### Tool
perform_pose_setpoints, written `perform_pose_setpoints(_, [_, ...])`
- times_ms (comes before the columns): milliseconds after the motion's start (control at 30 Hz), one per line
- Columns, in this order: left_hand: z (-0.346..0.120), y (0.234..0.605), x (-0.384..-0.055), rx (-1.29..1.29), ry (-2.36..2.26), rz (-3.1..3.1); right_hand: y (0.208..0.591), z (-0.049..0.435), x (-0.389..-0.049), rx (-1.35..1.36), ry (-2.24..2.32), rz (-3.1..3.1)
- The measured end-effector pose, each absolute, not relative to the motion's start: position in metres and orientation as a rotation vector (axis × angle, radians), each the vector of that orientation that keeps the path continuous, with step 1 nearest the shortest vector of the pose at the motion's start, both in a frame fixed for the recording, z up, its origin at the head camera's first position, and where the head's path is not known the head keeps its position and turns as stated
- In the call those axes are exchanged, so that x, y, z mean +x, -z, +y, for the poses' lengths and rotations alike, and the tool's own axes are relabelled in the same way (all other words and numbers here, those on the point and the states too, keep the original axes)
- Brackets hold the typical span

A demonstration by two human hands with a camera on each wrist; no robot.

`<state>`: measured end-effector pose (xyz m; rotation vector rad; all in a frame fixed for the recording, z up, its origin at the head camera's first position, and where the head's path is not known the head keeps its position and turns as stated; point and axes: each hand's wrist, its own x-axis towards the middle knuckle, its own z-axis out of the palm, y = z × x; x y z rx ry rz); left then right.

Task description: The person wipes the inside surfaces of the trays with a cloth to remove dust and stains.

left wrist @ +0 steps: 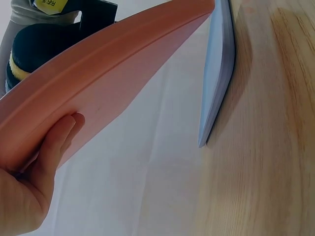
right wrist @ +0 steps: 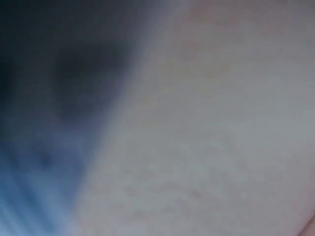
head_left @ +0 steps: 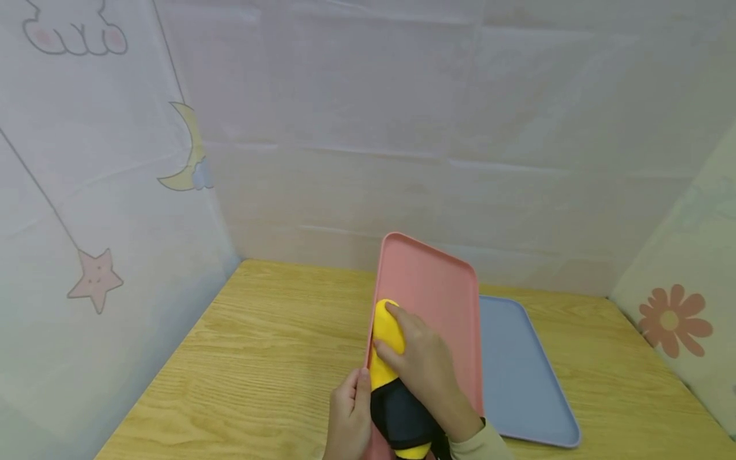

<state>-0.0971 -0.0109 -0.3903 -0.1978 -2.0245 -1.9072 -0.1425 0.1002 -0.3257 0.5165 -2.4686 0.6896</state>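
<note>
My left hand (head_left: 349, 412) grips the left edge of a pink tray (head_left: 428, 275), thumb on the rim. In the left wrist view its fingers (left wrist: 51, 142) lie against the tray's underside. The tray is raised and tilted. My right hand (head_left: 422, 358) holds a soft, padded yellow-and-black plush toy (head_left: 386, 329) against the tray's inner face, fingers and thumb around the yellow end. The toy's black middle (head_left: 399, 412) and a yellow band below it show near the bottom of the head view. The right wrist view is a close blur of pale and dark surfaces.
A light blue tray (head_left: 520, 370) lies on the wooden table (head_left: 276, 332), right of the pink tray and partly behind it. Printed cloth walls (head_left: 345, 128) stand at the back and on both sides.
</note>
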Motion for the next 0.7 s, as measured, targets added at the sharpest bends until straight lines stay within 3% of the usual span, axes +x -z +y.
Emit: perform_pose_setpoints(700, [-0.017,0.387,-0.098,-0.209,1.911,-1.947,0.338,0.131,-0.148,0.45,-0.495,-2.628])
